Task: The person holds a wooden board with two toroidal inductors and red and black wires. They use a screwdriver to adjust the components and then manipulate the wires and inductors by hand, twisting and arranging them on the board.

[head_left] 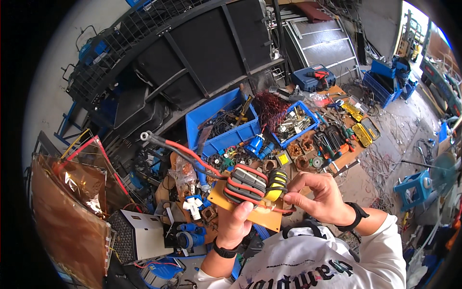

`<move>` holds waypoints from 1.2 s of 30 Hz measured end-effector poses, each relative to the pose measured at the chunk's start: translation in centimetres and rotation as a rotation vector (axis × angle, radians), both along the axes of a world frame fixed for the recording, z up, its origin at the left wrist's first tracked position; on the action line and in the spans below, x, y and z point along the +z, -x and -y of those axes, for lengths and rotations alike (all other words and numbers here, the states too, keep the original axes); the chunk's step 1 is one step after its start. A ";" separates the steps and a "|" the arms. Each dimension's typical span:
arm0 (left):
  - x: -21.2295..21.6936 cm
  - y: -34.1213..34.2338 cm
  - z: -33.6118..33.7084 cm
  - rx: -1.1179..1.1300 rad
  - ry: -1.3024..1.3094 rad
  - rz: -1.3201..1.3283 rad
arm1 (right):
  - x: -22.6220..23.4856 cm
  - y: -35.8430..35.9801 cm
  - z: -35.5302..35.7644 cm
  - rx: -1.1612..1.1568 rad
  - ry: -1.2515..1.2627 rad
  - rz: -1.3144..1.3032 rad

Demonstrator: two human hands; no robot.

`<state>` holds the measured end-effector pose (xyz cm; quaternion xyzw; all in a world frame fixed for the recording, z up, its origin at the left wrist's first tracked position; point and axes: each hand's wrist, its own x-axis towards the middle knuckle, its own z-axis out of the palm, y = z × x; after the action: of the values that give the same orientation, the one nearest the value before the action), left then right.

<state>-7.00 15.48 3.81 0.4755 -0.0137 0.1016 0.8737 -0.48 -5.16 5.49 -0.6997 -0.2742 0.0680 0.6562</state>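
My left hand (233, 224) grips a flat tan mounting board (267, 220) by its near edge, thumb on top. On the board sits a large coil (245, 184) wound with thick red and black cable. Beside it stands a smaller yellow coil (276, 184) wrapped in black wire. My right hand (317, 197) pinches the right side of this smaller coil between thumb and forefinger; the exact contact is partly hidden. From the large coil, a red and black cable pair (185, 153) sticks out to the upper left, ending in a ring lug (145, 137). A short lead (284, 210) runs below my right fingers.
Beyond the board, a blue crate (224, 139) holds dark cables, and a blue tray (296, 124) holds metal parts. Pliers and screwdrivers (332, 140) lie to the right by a yellow bit case (364, 133). A white box-shaped unit (144, 233) stands at the left.
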 end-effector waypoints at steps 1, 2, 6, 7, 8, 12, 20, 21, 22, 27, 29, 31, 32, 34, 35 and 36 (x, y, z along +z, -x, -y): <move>0.0 0.0 0.0 0.003 -0.010 0.007 | 0.0 0.0 -0.1 0.005 0.001 0.007; 0.0 0.1 0.0 0.008 -0.021 0.012 | 0.0 0.1 -0.1 0.012 0.001 0.012; 0.0 0.4 0.0 0.024 -0.039 0.008 | -0.5 -0.2 -0.5 -0.009 -0.027 0.129; 0.0 0.4 0.0 0.021 -0.050 0.007 | -0.6 -0.2 -0.5 -0.012 -0.030 0.125; 0.1 0.5 0.0 0.018 -0.061 0.006 | -0.6 -0.2 -0.6 -0.015 -0.032 0.121; 0.4 0.6 -0.4 0.019 -0.211 -0.016 | -0.5 0.1 -0.6 0.005 -0.065 0.085; 0.3 0.5 -0.7 0.025 -0.314 0.020 | -0.8 -0.6 0.3 0.209 -0.230 -0.140; 0.1 0.5 -0.7 0.027 -0.321 0.033 | -0.4 -0.7 0.1 0.203 -0.209 -0.077; 0.3 0.4 -0.6 0.024 -0.308 0.046 | 0.3 -0.8 0.0 0.196 -0.188 -0.014; 0.9 0.3 -0.6 -0.021 -0.350 0.036 | 2.8 -1.1 0.3 0.229 0.018 0.204; 0.3 0.1 -0.2 -0.009 -0.334 0.108 | 3.1 -1.2 -0.2 0.179 0.086 0.300; 0.1 0.2 0.0 -0.027 -0.299 0.106 | 2.4 -1.6 -0.5 0.190 0.155 0.327; -0.2 0.2 -0.1 -0.005 -0.335 0.118 | 2.4 -1.2 -0.8 0.124 0.131 0.368; -1.5 0.6 -0.4 -0.008 -0.303 0.076 | 2.2 -0.8 -0.9 0.100 0.088 0.323; -1.9 0.8 -0.6 -0.011 -0.287 0.056 | 2.0 -0.6 -1.0 0.086 0.067 0.301; -1.9 0.8 -0.7 -0.037 -0.307 0.070 | 1.5 -0.5 -1.2 0.069 0.000 0.288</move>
<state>-7.81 16.13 1.90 0.5991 -0.0681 0.0986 0.7916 -0.01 -3.93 7.02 -0.6924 -0.3894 -0.0105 0.6073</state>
